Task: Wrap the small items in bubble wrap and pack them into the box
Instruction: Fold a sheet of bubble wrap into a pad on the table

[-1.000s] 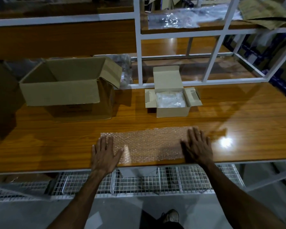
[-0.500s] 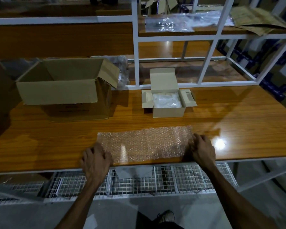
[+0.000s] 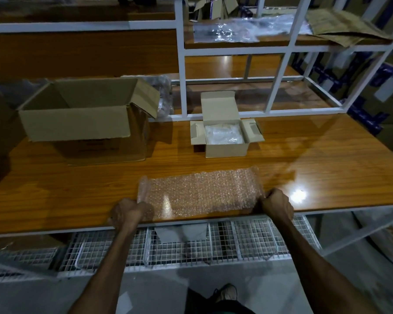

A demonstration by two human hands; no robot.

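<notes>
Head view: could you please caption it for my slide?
Both hands, left and right, grip a bubble wrap sheet before two open boxes.

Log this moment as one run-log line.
left hand: grips bubble wrap left end | right hand: grips right end | small box: open | large box: open

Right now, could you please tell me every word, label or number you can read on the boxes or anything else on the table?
None can be read.
Large cardboard box: dark printing low on its shadowed front, too blurred and dim to read.
Small open box: no text visible.
Bubble wrap: no text.
</notes>
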